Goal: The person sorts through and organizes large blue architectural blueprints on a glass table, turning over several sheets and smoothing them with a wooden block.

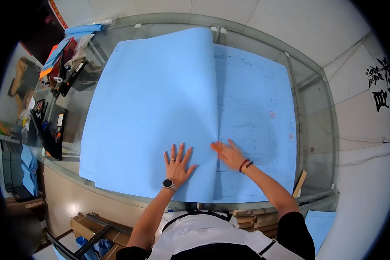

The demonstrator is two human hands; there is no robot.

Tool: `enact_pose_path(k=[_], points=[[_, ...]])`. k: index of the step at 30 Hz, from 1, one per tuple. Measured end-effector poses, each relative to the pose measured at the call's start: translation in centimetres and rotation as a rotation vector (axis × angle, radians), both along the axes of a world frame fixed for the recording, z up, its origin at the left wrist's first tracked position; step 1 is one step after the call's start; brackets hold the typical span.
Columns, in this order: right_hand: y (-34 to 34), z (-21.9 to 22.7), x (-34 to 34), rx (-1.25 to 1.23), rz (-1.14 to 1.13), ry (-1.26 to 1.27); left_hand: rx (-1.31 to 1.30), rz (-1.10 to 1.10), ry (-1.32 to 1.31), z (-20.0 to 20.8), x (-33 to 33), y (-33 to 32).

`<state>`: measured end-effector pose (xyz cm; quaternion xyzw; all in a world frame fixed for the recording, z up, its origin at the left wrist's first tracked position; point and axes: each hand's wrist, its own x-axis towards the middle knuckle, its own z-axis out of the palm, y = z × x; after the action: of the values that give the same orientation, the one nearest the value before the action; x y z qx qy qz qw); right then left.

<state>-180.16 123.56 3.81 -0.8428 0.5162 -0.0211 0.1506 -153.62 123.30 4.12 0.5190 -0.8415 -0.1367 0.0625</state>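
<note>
A large blue drawing sheet (160, 86) is folded over from the right, its folded part lying on the left and curling up along the far edge. My left hand (176, 168) lies flat on it with fingers spread, a watch on the wrist. At the fold edge, right of the left hand, my right hand (230, 155) presses down with a small orange thing (216, 147) at its fingertips; its exact kind is unclear. Beneath and to the right, a printed part of the blue sheets (255, 112) shows fine lines and red round stamps.
The sheets rest on a glass-topped table (314, 143). Staplers (60, 125) and other office items crowd its left end. A rolled blue sheet (84, 28) lies at the far left corner. A wooden strip (299, 183) leans at the near right edge.
</note>
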Motion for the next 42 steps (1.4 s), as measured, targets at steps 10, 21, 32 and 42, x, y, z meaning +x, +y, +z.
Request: enact_pose_path(k=[10,21,32,42], points=[[-20.9,-0.5,-4.9,-0.158,-0.122,0.243,0.047,0.01,-0.081,0.0,-0.4,-0.5],[-40.3,-2.4,-8.4,-0.163,-0.345,0.241,0.196,0.029,-0.087,0.0,-0.5,-1.1],[-51.5,-3.2,-11.0,-0.07,-0.569,0.176,0.279,0.015,-0.229,-0.6,-0.6,-0.4],[-36.9,-2.1,-9.2,0.168,-0.43,0.029,0.219,0.044,-0.122,0.1,-0.6,-0.6]])
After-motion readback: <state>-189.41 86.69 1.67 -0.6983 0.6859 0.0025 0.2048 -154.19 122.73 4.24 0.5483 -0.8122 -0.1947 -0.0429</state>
